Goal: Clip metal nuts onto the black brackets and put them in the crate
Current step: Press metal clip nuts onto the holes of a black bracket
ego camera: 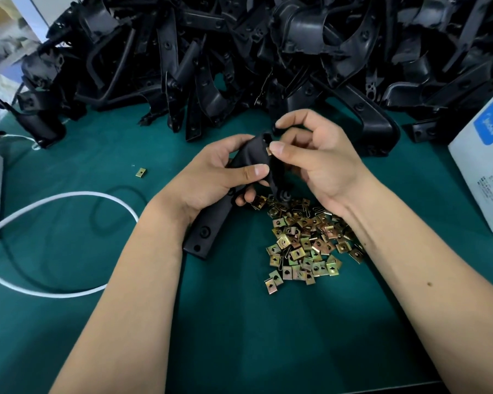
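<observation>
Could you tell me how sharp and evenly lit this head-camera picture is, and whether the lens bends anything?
Head view: the hands and the loose pile of nuts are sharp; soft overhead light puts faint shadows on the green mat; the heap of black brackets goes dark with small glossy highlights; wide-angle stretch widens the forearms toward the bottom edge and tilts the white box at right.

white box (484, 169), blue label, print too blurred to read

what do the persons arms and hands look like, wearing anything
Both forearms are bare as far as the frame shows: no sleeves, gloves, watch or rings visible. The left hand and right hand have short, unpainted nails. A small dark mark sits on the right forearm.
</observation>
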`<state>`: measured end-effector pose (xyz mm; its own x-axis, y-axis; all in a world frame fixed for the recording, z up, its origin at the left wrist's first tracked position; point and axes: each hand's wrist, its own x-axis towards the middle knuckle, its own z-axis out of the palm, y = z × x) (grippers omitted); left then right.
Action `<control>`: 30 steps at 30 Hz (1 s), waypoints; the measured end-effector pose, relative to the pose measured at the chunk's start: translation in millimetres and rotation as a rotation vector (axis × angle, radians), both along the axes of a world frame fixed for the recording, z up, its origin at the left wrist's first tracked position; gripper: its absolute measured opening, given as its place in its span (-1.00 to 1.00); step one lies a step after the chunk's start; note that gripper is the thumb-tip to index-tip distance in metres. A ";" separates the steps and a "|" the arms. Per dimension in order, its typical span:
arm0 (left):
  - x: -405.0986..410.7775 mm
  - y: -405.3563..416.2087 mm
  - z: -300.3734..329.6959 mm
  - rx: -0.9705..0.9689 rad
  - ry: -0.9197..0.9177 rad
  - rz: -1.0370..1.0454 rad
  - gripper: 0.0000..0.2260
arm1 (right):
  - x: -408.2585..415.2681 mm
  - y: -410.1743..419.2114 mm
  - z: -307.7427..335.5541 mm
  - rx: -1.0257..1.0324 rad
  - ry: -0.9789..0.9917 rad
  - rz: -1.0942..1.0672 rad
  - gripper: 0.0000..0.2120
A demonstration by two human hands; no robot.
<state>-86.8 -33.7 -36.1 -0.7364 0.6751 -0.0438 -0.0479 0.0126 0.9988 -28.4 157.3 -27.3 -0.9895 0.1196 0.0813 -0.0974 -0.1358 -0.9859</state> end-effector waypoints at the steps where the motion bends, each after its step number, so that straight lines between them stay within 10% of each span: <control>1: -0.3 -0.3 -0.2 -0.008 0.004 -0.005 -0.60 | 0.0 1.3 0.2 0.024 0.004 0.002 -0.75; 9: -5.7 -8.5 1.2 0.169 -0.132 0.278 -0.76 | -0.1 -5.7 -3.3 0.497 0.119 -0.144 -0.86; 17: -9.3 -16.9 4.2 0.467 -0.384 0.433 -0.87 | 7.4 -19.2 -2.7 1.158 0.079 0.218 -0.66; 24: -8.2 -13.0 3.3 0.404 -0.327 0.436 -0.87 | 6.7 -22.0 -2.4 1.211 0.140 0.180 -0.88; 30: -9.2 -12.6 1.3 0.393 -0.306 0.358 -0.81 | 2.9 -11.8 -3.2 0.790 0.142 -0.070 -0.83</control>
